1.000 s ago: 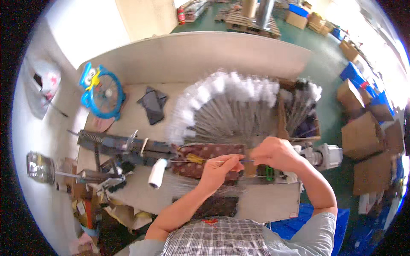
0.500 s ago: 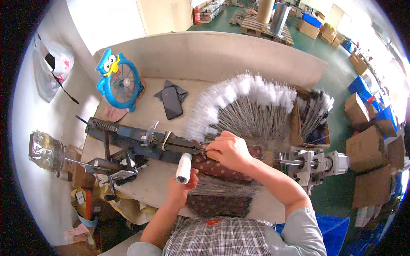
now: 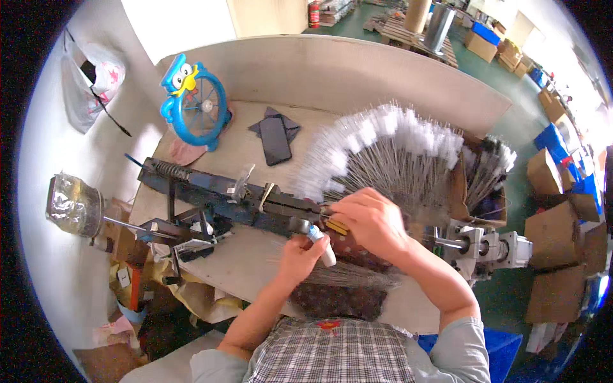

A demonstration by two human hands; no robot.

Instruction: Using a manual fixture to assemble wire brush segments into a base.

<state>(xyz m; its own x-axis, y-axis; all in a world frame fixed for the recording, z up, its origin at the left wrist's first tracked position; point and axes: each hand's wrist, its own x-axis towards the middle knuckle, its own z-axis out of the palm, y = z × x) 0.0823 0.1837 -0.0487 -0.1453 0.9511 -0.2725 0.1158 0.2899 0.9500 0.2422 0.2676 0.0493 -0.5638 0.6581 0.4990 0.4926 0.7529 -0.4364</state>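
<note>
My left hand (image 3: 300,258) is wrapped round a white, round handle (image 3: 327,254) with a pale blue band and a dark upper end. That dark end is beside the long black metal fixture (image 3: 268,207); whether the two are joined, I cannot tell. My right hand (image 3: 373,223) is closed in a pinch at the fixture's right end, and what its fingertips hold is hidden. A short yellow piece (image 3: 337,226) shows just under those fingers. Behind them fans out a large pile of thin wire brushes (image 3: 396,153) with white bristle heads.
A cardboard box (image 3: 458,191) of darker brushes adjoins the pile. On the right stands a metal spindle unit (image 3: 488,249). A phone (image 3: 275,140) lies on a dark cloth, near a blue cartoon wheel (image 3: 199,108). Loose wires (image 3: 348,276) lie in front of me.
My left hand and the white handle have moved right, and the handle has swung to point down toward me. My right hand still works at the fixture's end. The whole view has shifted.
</note>
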